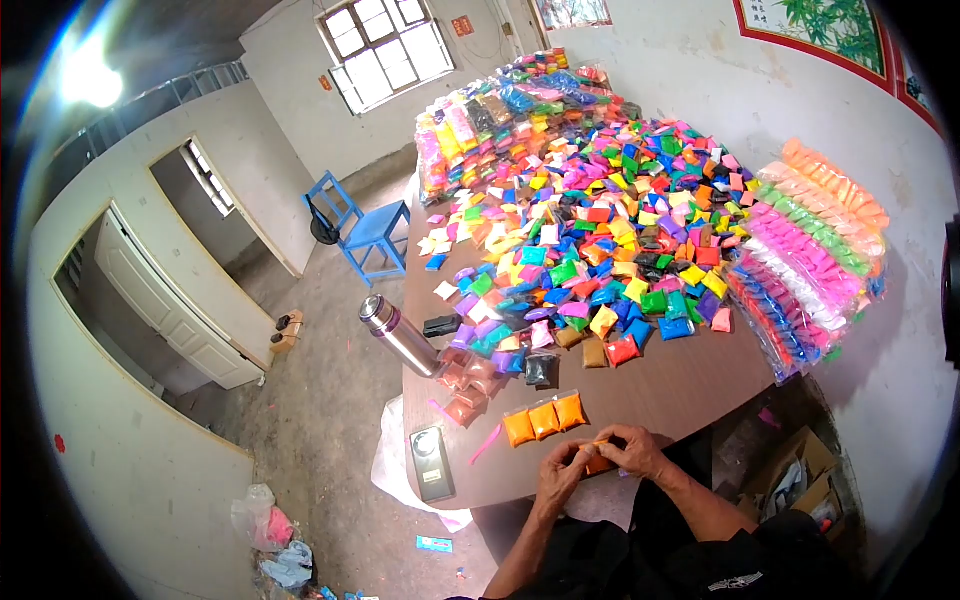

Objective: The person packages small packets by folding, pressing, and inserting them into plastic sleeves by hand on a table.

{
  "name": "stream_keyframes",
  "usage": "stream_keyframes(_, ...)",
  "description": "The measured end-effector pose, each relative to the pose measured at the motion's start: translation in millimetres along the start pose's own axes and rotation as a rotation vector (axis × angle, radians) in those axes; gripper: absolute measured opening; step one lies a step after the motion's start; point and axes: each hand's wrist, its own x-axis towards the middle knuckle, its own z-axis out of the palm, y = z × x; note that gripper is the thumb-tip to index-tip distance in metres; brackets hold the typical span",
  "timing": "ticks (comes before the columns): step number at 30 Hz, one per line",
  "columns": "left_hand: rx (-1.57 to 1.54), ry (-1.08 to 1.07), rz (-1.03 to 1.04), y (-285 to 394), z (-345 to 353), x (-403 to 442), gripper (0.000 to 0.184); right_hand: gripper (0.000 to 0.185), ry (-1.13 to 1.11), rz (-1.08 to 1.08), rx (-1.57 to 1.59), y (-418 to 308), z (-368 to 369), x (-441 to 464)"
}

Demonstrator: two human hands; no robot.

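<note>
Honestly, both my left grip (pixel 563 470) and right grip (pixel 635 453) are pinched nearly closed, fingertips together on a small orange packet (pixel 598 463), partly hidden by my fingers, at the near edge of the desk (pixel 640 398). Just beyond my left grip there's a row of three orange packets (pixel 544 419) lying flat. A phone (pixel 431 464) sits at the near left corner, with a steel flask (pixel 402 338) upright by the left edge. The big heap of colourful packets (pixel 600 240) covers the far part.

Bare tabletop (pixel 545 475) beside phone (pixel 431 464)
</note>
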Motion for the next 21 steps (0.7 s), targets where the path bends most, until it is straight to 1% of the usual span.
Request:
stream_keyframes(3, 0.000, -0.017, -0.020, -4, -3, 2, 0.030, 0.020, 0.036, -0.043, 0.006, 7, 4, 0)
stream_keyframes(5, 0.018, -0.039, -0.038, -7, -4, 3, 0.031, 0.020, 0.033, -0.034, 0.015, 7, 5, 0)
stream_keyframes(7, 0.000, -0.007, -0.006, -9, -3, 3, 0.026, 0.020, 0.030, -0.027, 0.023, 5, 5, 0)
stream_keyframes(11, 0.045, 0.037, 0.024, -7, 0, 1, 0.026, 0.018, 0.064, -0.029, -0.020, -2, 5, 0)
stream_keyframes(13, -0.024, 0.045, 0.018, -7, 1, 0, 0.028, 0.017, 0.076, -0.012, -0.011, -2, 6, 0)
stream_keyframes(16, 0.043, -0.007, 0.013, 9, 0, -4, 0.032, 0.017, 0.081, 0.002, 0.017, -2, 6, 0)
stream_keyframes(19, 0.046, -0.053, 0.037, 4, 1, 0, 0.036, 0.017, 0.144, 0.025, 0.080, -4, 7, -1)
stream_keyframes(20, 0.045, -0.053, 0.037, 3, 0, 1, 0.036, 0.018, 0.150, -0.008, 0.062, -4, 7, -1)
stream_keyframes(21, 0.032, -0.053, -0.007, 2, -1, 1, 0.037, 0.018, 0.156, -0.041, 0.045, -4, 7, 0)
